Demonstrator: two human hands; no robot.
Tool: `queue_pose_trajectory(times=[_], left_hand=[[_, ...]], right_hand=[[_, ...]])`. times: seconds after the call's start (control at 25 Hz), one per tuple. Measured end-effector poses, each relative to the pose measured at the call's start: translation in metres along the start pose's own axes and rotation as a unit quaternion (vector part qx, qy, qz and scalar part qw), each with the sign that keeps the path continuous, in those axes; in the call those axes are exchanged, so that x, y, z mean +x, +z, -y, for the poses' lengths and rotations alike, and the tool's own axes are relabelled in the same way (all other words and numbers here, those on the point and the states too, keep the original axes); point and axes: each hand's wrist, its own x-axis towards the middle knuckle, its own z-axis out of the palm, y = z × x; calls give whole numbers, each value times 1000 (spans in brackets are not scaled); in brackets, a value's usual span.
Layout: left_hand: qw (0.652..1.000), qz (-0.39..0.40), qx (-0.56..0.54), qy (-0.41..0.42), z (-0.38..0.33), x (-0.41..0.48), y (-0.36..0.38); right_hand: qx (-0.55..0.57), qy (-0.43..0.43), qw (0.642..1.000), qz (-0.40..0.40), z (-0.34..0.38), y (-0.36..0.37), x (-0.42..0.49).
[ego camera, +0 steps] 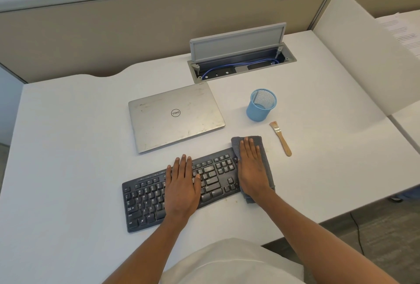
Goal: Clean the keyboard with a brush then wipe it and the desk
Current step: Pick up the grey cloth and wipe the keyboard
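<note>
Wiping in progress: right hand (251, 168) flat, pressing cloth (267, 170) on keyboard (147, 202), three-o'clock end; left hand (181, 186) flat, steadying it; brush (281, 139) lying aside; bench (68, 147) wiping apparently remaining.

We look down from head height over the white desk (68, 147), a single wide-angle view tilted forward and down. Our arms enter from the bottom edge, the left hand (181, 189) and right hand (251, 168) near the lens at the keyboard (145, 199) (just below frame centre). The partition (113, 33) behind the desk fills the top; floor (386, 238) shows at the lower right corner.
</note>
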Motion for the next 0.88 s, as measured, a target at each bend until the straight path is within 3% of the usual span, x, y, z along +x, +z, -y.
queue_pose_trajectory(times=[0.12, 0.4, 0.56, 0.64, 0.88], left_hand=[[1000, -4, 2, 1, 1, 0, 1], [997, -19, -67, -12, -3, -1, -3], [960, -55, -261, -87, -1, -1, -9], [944, -68, -304, -109, 0, -2, -11], [965, -50, -243, -84, 6, -1, 0]], right_hand=[[-16, 18, 1000, 2, 21, 7, 2], [-19, -44, 998, 47, 89, 18, 3], [8, -130, 990, 54, 122, 32, -8], [10, -176, 983, 51, 128, 36, -18], [-28, -357, 931, 68, 78, 18, -38]])
